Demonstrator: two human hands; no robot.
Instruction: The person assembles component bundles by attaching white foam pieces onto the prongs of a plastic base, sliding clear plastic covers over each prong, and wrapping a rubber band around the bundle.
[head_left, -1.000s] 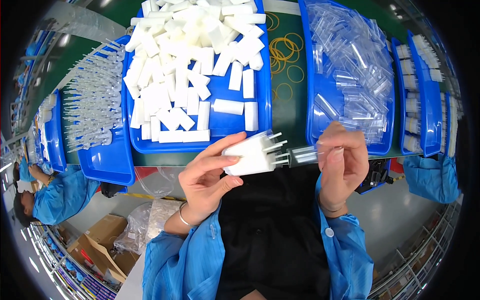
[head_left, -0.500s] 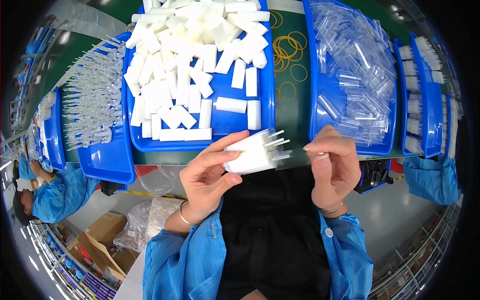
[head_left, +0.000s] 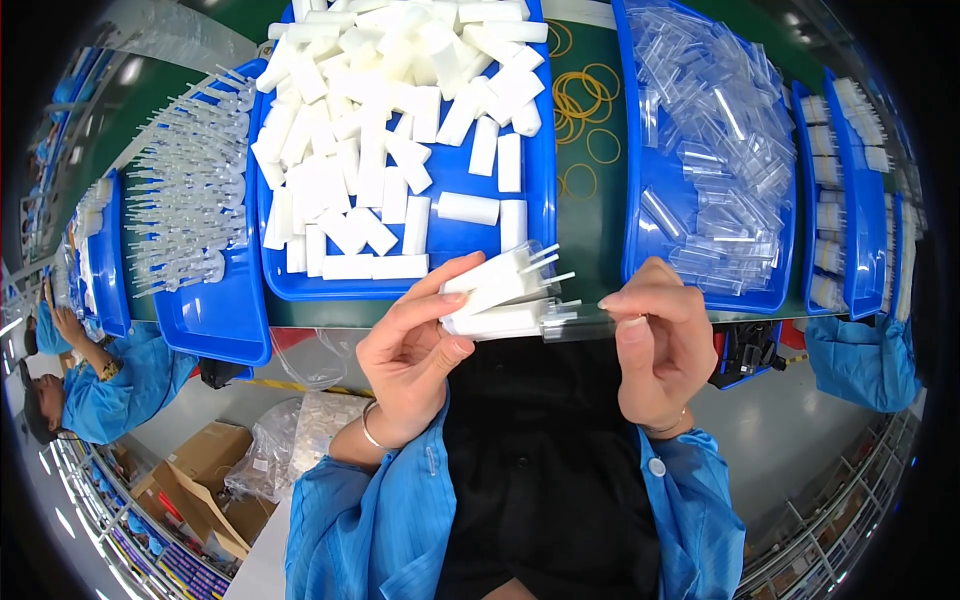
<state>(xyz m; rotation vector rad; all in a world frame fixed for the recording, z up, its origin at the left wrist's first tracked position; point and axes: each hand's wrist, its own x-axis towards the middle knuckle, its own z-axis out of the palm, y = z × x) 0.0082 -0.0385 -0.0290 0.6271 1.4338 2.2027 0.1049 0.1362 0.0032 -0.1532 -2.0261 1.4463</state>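
My left hand is closed around several white foam blocks above the table's near edge. Thin white stems poke out of their right ends. The lower block lies apart from the upper ones, at an angle. With thumb and forefinger, my right hand pinches the right end of a clear plastic sleeve. Its other end sits around the right end of the lower block. Clear film also shows around the upper blocks' ends.
A blue tray of loose foam blocks lies ahead, with a tray of clear sleeves to its right. Rubber bands lie between them. At left, another tray holds white stemmed parts. A co-worker in blue is far left.
The foam blocks in my left hand have spread apart, the lower one separating from the upper ones. My right hand has moved slightly left with the clear sleeve.
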